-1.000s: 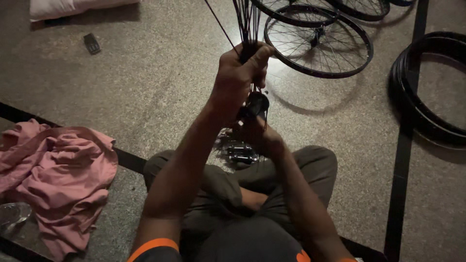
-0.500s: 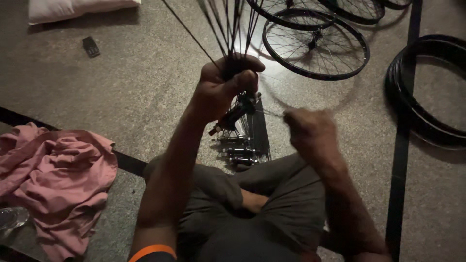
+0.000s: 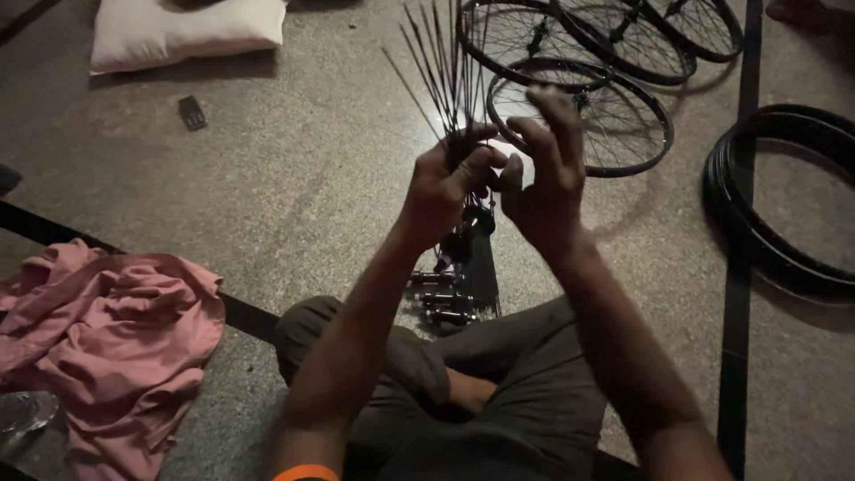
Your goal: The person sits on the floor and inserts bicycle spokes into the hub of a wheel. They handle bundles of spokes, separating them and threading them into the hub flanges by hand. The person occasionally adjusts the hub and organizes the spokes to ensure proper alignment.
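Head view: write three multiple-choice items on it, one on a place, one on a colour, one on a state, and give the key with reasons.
1. Where does the crumpled cloth lie?
A. On the floor at the picture's left
B. Over the wheels
C. On the pillow

2. What colour is that cloth?
A. Blue
B. Pink
C. Green

3. How does the left hand stand with the bundle of spokes?
A. Away from it, flat on the floor
B. Closed around its lower end
C. Resting on a knee

Key:
1 A: it lies on the stone floor, left of the person's leg, far from the spoked wheels and the white pillow.
2 B: the folds show pink.
3 B: the fingers wrap the spokes, which fan upward; the right hand is raised beside it, fingers spread.
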